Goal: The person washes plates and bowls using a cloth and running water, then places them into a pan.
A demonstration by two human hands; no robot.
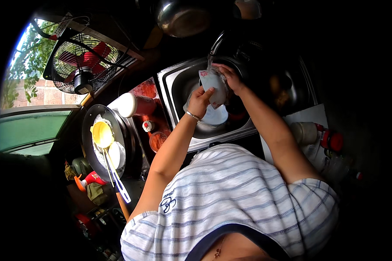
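Over the left basin of a steel sink [179, 127], my left hand [198, 101] grips a white bowl with red flower marks [214, 86], tipped on its side. Its thumb presses on the bowl's outer wall. Water runs from a curved metal faucet [217, 44] onto the bowl's upper edge. My right hand [230, 76] is against the bowl's right side, wet, its fingers reaching toward the upper rim. Whether it grips the bowl or only rubs it is hidden. Beneath, another pale bowl or basin [215, 115] lies in the sink.
Left of the sink are a wok [88, 130] holding a yellow strainer [102, 134], a white-capped container [128, 105] and a clear cup [157, 142]. A jar [303, 133] stands at right. Behind hangs a metal pan [183, 19]; a fan [85, 63] fills the window.
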